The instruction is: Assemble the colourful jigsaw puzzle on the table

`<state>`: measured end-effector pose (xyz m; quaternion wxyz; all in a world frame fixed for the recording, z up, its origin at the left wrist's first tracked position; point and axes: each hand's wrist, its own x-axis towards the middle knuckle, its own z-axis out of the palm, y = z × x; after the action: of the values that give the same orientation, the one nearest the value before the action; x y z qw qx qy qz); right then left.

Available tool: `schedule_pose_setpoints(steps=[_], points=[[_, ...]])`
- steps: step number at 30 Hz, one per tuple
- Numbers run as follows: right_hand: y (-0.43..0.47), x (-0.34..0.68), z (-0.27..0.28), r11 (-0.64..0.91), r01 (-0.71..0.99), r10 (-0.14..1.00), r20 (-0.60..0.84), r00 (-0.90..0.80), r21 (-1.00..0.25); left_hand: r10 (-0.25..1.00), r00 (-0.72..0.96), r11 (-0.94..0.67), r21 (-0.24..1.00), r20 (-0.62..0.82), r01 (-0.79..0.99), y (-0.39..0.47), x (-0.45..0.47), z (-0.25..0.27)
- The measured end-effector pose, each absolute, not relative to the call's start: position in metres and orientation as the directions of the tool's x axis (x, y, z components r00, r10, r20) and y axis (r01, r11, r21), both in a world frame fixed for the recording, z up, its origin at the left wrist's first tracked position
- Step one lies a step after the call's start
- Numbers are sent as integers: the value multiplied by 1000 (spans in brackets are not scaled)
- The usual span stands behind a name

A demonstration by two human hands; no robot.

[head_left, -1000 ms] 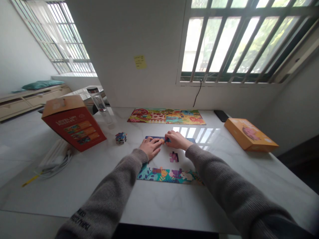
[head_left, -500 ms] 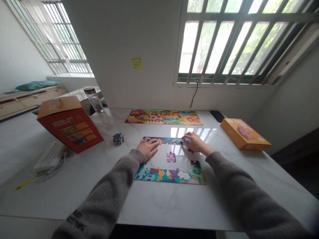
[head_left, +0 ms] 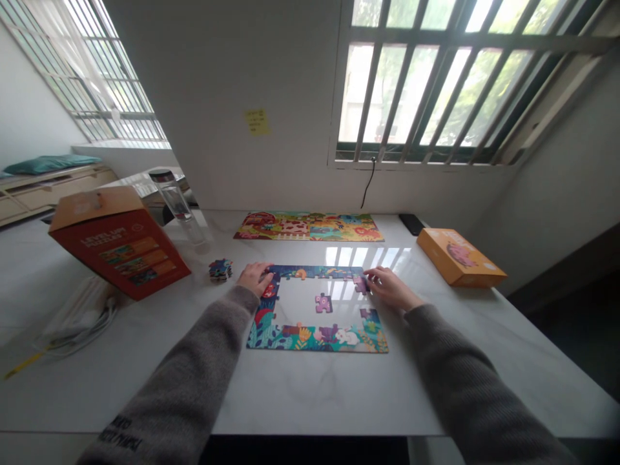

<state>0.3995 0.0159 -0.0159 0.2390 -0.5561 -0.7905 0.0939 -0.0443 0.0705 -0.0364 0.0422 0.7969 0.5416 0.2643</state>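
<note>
From my end of the head camera I see the puzzle border (head_left: 317, 339) lying flat on the pale worktop (head_left: 300, 395) between my two hands, with a bare middle where a single pink piece (head_left: 323, 303) lies on its own, touching none of the border. My left hand (head_left: 254, 279) rests at the upper left corner, fingers loosely extended; its grip is not closed round anything, only laid against the card. My right hand (head_left: 388, 288) is at the upper right edge, fingers partly curled and the tips at a purple piece (head_left: 360, 284); I cannot tell whether that grip pinches it or merely touches it. Below that piece the right side appears to have a gap.

I judge each piece light and fairly stiff, like thick card, and smooth enough to skate on the glossy surface. The joined border is probably weak at its seams, so I would steady or slide it flat and never lift it by one corner. A single piece I would take by opposite edges, sparing the knobs, which could bend. The stack of pieces (head_left: 220, 271) beyond my left hand looks easy to topple, so I would hold only the top one
</note>
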Motion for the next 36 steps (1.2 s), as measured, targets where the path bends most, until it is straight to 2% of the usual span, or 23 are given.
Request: schedule_pose_setpoints(steps=[7,10,14,18,22,24,28,33,36], points=[[0,381,-9,380,863,908,310,-281,-333,894,267,-400,373,359,837,68,-44,-35],[-8,351,0,532,781,839,330,-433,-328,897,265,-394,365,355,844,67,-44,-35],[-21,307,10,684,655,729,259,-633,-323,897,277,-395,342,345,853,67,-45,-35],[-29,285,15,659,712,752,168,-638,-245,897,283,-394,325,339,860,68,-46,-36],[-32,282,16,656,732,754,174,-633,-184,899,290,-392,307,329,867,70,-46,-38],[-33,283,15,665,707,747,215,-629,-241,896,298,-398,300,328,867,70,-47,-38],[-31,287,6,613,606,782,283,-555,-507,892,300,-403,299,337,865,70,-47,-39],[-18,315,0,463,457,868,285,-406,-760,894,302,-404,303,331,863,72,-48,-41],[-15,347,2,352,389,918,235,-319,-851,889,307,-413,303,341,859,74,-49,-44]])
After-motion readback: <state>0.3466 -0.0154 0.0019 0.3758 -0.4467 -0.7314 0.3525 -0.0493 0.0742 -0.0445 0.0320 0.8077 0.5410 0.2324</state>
